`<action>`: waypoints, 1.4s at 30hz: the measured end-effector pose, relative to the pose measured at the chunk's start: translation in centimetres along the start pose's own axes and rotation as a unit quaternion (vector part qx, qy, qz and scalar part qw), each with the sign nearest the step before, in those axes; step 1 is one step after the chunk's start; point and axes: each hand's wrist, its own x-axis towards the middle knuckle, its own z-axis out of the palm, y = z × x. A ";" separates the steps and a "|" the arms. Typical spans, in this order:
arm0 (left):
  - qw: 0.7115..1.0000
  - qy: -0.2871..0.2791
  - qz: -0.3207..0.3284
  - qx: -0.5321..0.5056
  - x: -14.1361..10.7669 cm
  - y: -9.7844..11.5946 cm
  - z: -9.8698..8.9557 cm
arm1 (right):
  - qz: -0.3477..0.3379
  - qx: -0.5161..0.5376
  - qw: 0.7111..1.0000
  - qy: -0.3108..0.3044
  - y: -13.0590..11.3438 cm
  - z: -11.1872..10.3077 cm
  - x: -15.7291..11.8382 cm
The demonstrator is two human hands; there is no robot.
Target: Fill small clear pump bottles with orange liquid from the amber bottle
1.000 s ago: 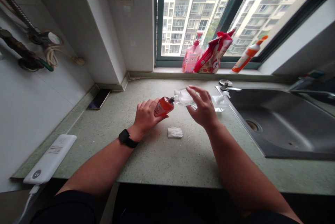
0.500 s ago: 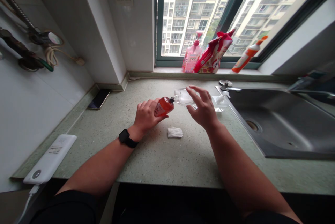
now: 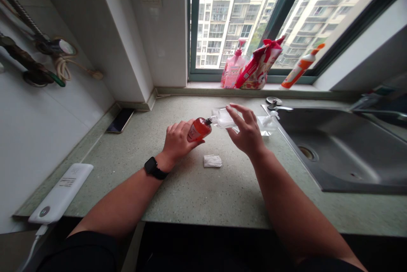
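Note:
My left hand (image 3: 179,138) grips an orange-red plastic bottle (image 3: 199,129) lying on its side above the speckled green countertop (image 3: 190,191). A thin black nozzle on the bottle meets the neck of a clear plastic pouch (image 3: 222,118). My right hand (image 3: 246,132) pinches that pouch between spread fingers and thumb. A folded white tissue (image 3: 212,161) lies on the counter just below both hands. Behind my right hand sits a clear bag with a white spout (image 3: 267,123).
A steel sink (image 3: 337,149) and tap (image 3: 278,104) lie to the right. A phone (image 3: 120,120) and white power bank (image 3: 60,193) lie on the left. A pink pump bottle (image 3: 233,70), red packet (image 3: 259,66) and orange-capped bottle (image 3: 300,66) stand on the windowsill.

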 end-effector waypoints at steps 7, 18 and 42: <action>1.000 0.000 -0.002 -0.005 0.0 0.0 0.0 | 0.000 -0.006 1.000 0.005 -0.2 0.0 0.1; 1.000 -0.015 -0.011 0.000 0.1 0.4 -0.4 | 0.014 -0.009 1.000 -0.011 -0.4 -0.1 0.0; 1.000 -0.018 -0.015 -0.002 0.1 0.4 -0.5 | 0.006 -0.020 1.000 -0.007 -0.7 -0.2 0.3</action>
